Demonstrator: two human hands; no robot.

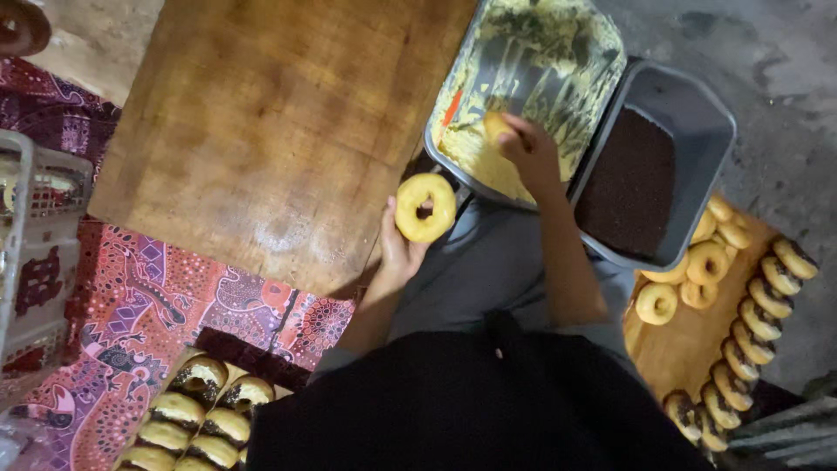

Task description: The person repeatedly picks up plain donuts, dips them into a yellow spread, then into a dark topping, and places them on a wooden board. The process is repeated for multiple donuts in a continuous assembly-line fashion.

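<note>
Yellow cream coats the steel tray (558, 35). Right hand (527, 150) dips there, fingers curled around a cream dab. Left hand (399, 251) fingers grip 1 plain doughnut (425, 207) upright, face exposed, beside the tray for coating.

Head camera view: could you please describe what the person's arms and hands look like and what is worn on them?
Both forearms are bare, and the left hand and right hand wear no gloves. No rings, watch or bracelets are visible. Grey sleeves end near the elbows, under a black garment.
</note>
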